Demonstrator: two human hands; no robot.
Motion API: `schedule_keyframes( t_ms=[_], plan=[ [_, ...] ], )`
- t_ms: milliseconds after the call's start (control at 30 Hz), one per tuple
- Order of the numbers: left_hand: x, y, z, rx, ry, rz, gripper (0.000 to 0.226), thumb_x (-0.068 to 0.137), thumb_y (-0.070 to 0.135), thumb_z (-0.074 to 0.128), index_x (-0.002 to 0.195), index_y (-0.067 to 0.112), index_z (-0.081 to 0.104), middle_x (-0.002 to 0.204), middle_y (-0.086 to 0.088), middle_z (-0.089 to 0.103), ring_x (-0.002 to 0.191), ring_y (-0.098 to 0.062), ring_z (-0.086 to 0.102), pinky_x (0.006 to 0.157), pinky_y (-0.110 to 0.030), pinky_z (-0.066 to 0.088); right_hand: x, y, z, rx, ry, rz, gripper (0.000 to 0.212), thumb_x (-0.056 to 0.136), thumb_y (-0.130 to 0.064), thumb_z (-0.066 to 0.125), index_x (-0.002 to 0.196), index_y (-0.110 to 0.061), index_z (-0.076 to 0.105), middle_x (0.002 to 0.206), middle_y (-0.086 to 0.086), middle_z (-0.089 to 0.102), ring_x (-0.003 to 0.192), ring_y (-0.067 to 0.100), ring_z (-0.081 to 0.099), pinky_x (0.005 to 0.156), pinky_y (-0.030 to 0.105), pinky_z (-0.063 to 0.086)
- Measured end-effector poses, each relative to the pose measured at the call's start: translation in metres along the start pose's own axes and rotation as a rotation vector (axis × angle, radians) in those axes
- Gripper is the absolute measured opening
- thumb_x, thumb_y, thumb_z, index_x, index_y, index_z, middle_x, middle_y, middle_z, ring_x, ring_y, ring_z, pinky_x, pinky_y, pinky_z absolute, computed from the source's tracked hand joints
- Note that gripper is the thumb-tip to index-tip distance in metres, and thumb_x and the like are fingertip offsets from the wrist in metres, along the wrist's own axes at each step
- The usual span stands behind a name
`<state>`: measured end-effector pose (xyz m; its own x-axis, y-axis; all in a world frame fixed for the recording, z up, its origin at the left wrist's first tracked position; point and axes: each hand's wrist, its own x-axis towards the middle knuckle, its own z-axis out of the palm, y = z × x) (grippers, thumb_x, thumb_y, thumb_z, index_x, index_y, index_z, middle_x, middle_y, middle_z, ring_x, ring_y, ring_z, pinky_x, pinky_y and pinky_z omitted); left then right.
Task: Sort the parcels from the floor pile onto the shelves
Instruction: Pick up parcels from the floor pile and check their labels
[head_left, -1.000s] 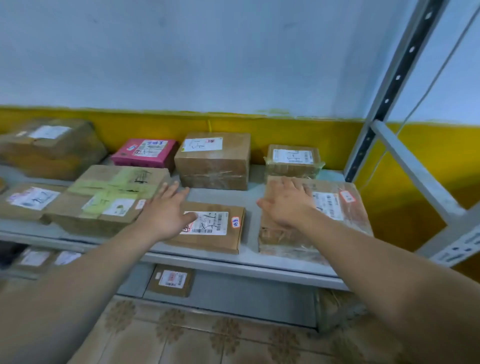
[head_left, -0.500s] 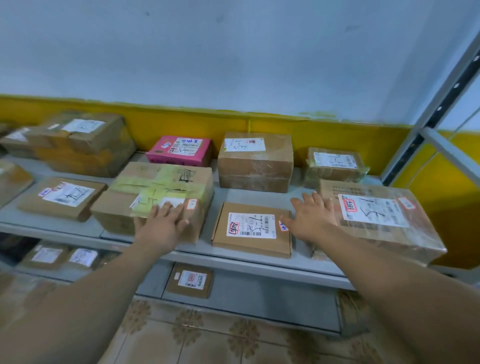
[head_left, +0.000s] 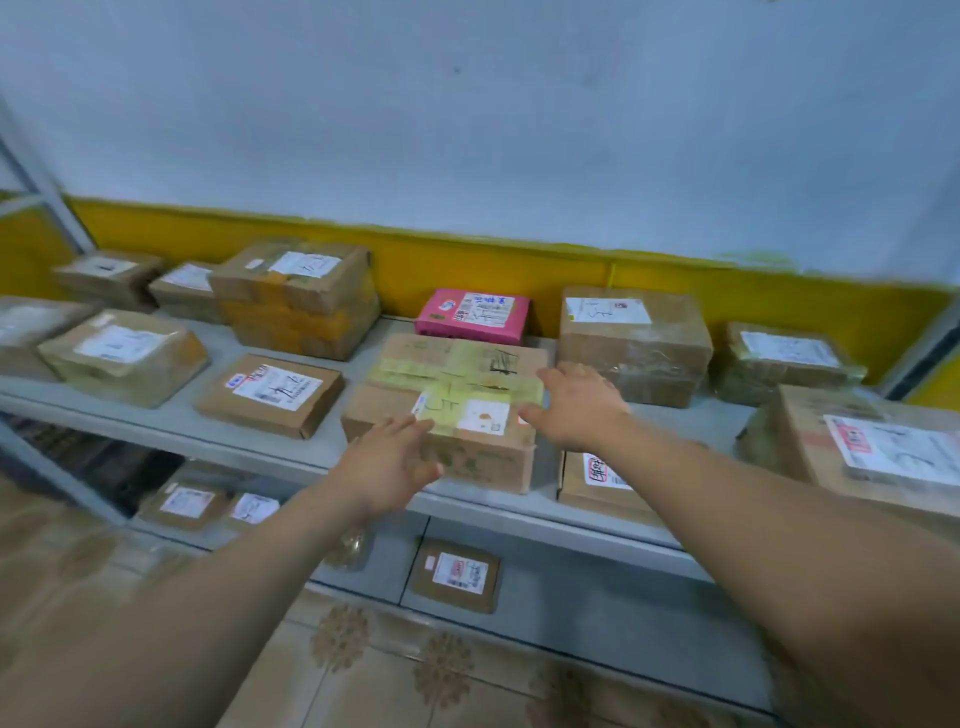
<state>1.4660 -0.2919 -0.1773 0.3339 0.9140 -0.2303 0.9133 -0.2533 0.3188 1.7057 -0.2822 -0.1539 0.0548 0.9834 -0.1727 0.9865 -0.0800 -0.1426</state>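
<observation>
The right hand has been shifted left to the yellow-taped box, which is set at the shelf front, long axis running away. It is flanked by both hands, held open, with the left hand at its near corner.

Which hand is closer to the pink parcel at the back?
Right. The right hand is over the right side of the taped box, nearer the pink parcel behind it; the left hand is at that box's front left corner.

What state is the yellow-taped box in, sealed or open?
Sealed. The yellow-taped box has its top flaps shut flat, with yellow tape crossing over them.
</observation>
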Motion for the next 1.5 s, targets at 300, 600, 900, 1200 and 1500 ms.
schedule_keyframes(
  t_ms=[300,600,900,1200,1500],
  plan=[
    [-0.07,-0.12,-0.087,-0.051,0.124,-0.166,0.063,0.095,0.045,0.055,0.151,0.028,0.03,0.158,0.004,0.027,0.144,-0.015,0.025,0.114,-0.03,0.022,0.043,-0.188,-0.015,-0.032,-0.018,-0.295,0.073,0.097,-0.061,0.041,0.155,-0.019,0.026,0.16,0.01,0.029,0.145,0.031,0.03,0.116,0.044,0.031],
    [-0.092,-0.252,-0.141,-0.099,0.204,-0.396,0.063,0.094,0.044,0.057,0.149,0.028,0.032,0.154,0.003,0.033,0.139,-0.016,0.033,0.115,-0.034,0.03,0.109,-0.381,-0.02,-0.03,-0.016,-0.601,0.07,0.096,-0.06,0.044,0.152,-0.019,0.034,0.154,0.009,0.039,0.138,0.03,0.038,0.11,0.046,0.038],
    [-0.095,-0.406,-0.186,-0.139,0.228,-0.626,0.061,0.095,0.042,0.055,0.149,0.025,0.033,0.153,0.002,0.036,0.139,-0.018,0.035,0.111,-0.033,0.03,0.189,-0.571,-0.007,-0.028,-0.07,-0.816,0.069,0.097,-0.057,0.045,0.153,-0.019,0.033,0.156,0.01,0.037,0.139,0.03,0.039,0.109,0.041,0.036],
    [-0.138,-0.584,-0.201,-0.273,0.266,-0.765,0.062,0.095,0.042,0.056,0.15,0.028,0.032,0.155,0.002,0.033,0.141,-0.017,0.032,0.114,-0.033,0.029,0.205,-0.776,0.041,-0.118,-0.117,-0.977,0.067,0.097,-0.056,0.045,0.152,-0.019,0.034,0.154,0.009,0.04,0.137,0.03,0.042,0.108,0.046,0.041],
    [-0.199,-0.804,-0.254,-0.197,0.198,-0.757,0.061,0.095,0.048,0.053,0.149,0.027,0.034,0.154,0.002,0.036,0.14,-0.018,0.034,0.112,-0.032,0.031,0.209,-1.013,0.09,-0.107,-0.254,-0.959,0.068,0.101,-0.055,0.042,0.157,-0.023,0.02,0.158,0.011,0.032,0.136,0.032,0.042,0.099,0.042,0.044]
  ],
)
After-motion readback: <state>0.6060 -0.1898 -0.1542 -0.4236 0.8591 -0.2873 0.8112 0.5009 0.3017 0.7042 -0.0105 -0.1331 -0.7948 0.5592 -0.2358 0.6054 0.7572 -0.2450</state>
